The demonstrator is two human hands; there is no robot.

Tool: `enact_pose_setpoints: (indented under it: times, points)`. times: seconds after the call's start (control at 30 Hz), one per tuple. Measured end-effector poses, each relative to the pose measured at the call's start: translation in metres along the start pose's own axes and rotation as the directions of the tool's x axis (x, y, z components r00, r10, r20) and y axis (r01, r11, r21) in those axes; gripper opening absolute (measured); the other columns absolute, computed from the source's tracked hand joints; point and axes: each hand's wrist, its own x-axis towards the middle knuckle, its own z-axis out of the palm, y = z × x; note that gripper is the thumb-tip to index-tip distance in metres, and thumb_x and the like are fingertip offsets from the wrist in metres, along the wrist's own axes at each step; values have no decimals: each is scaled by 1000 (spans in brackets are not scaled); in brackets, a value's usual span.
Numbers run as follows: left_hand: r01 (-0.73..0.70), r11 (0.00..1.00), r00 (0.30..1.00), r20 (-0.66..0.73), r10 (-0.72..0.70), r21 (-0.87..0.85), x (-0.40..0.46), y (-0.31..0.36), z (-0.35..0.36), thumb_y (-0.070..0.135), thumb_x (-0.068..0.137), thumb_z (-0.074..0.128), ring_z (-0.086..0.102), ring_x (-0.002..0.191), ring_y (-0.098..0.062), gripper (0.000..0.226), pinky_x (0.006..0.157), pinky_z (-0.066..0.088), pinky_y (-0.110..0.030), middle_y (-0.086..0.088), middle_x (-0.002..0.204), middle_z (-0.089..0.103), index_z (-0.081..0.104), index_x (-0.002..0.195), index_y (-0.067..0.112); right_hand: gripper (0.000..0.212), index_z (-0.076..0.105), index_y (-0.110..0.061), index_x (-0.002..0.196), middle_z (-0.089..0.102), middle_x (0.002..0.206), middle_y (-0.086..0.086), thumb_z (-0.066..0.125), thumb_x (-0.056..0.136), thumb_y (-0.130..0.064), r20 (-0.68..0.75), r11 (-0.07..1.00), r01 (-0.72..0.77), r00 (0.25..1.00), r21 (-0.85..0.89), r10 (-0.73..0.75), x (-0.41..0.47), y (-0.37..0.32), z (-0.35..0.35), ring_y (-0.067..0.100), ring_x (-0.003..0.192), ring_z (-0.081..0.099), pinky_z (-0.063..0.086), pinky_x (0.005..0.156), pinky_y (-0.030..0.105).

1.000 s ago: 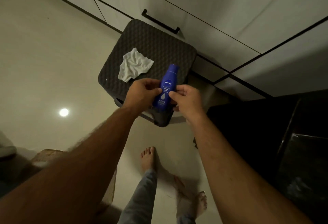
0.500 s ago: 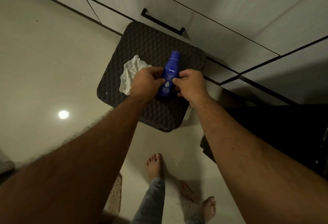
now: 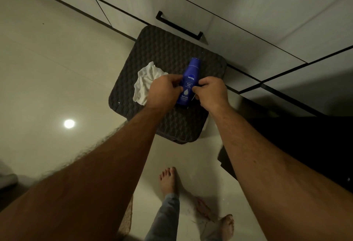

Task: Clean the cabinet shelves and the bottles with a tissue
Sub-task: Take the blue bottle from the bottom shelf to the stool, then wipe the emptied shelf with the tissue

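Above the dark, square, woven-textured stool top [image 3: 172,49], a small blue plastic lotion bottle [image 3: 189,82] was held between both hands, its base close to the surface; whether it touched could not be told from this angle. The left hand [image 3: 164,91] and the right hand [image 3: 212,92] each pinched the bottle's lower half with curled fingers, one on either side. Its long axis ran away from the person, cap end pointing toward the pale cabinet drawer with a black bar handle [image 3: 179,26], label facing up. Such a bottle was probably light, stiff and smooth, somewhat slippery, best gripped round the waist. A crumpled white tissue [image 3: 143,84] lay on the stool, just left of the bottle, partly under the left hand.
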Motion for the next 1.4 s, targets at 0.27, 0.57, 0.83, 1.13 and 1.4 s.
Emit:
enact_pose_setpoints:
  times: [0.27, 0.57, 0.83, 1.13, 1.4]
  points:
    - [-2, 1000, 963, -268, -5, -26, -26, -28, -38, 29, 97, 54, 56, 99, -2, 34, 83, 42, -17, 4, 125, 63, 59, 130, 22, 24, 62, -15, 114, 68, 104, 0, 65, 91, -16, -19, 984, 172, 985, -39, -173, -18, -12, -7, 9, 91, 65, 53, 81, 24]
    - [177, 983, 900, -397, -179, -42, -50, -89, -90, 27, 95, 57, 61, 94, -9, 30, 85, 48, -27, 3, 117, 68, 65, 123, 19, 28, 62, -12, 118, 57, 94, -6, 65, 90, -18, 137, 892, 411, 910, -187, -391, -26, -59, 45, 2, 83, 54, 43, 71, 11]
    - [142, 990, 918, -375, -131, 2, -65, -99, -84, 22, 96, 55, 62, 104, -15, 27, 83, 42, -26, 2, 115, 69, 67, 120, 19, 43, 58, -17, 125, 49, 134, 7, 71, 86, -26, 134, 815, 416, 908, -404, -397, -23, -60, 104, 18, 119, 51, 51, 96, 35]
    - [137, 990, 922, -366, -123, 12, -83, -86, -66, 27, 96, 56, 60, 103, -12, 33, 86, 43, -24, 0, 119, 67, 61, 128, 19, 10, 66, -12, 101, 67, 105, 1, 62, 92, -10, 88, 903, 388, 922, -186, -378, -44, -44, 73, 9, 95, 63, 52, 75, 18]
    - [37, 998, 942, -334, -19, 48, -115, -24, -21, 30, 94, 58, 63, 101, -11, 35, 91, 51, -31, 1, 118, 67, 60, 128, 20, 9, 64, -15, 83, 65, 78, -8, 74, 84, -17, -6, 951, 256, 966, 173, -259, -111, 15, -14, 2, 70, 62, 47, 57, 13]
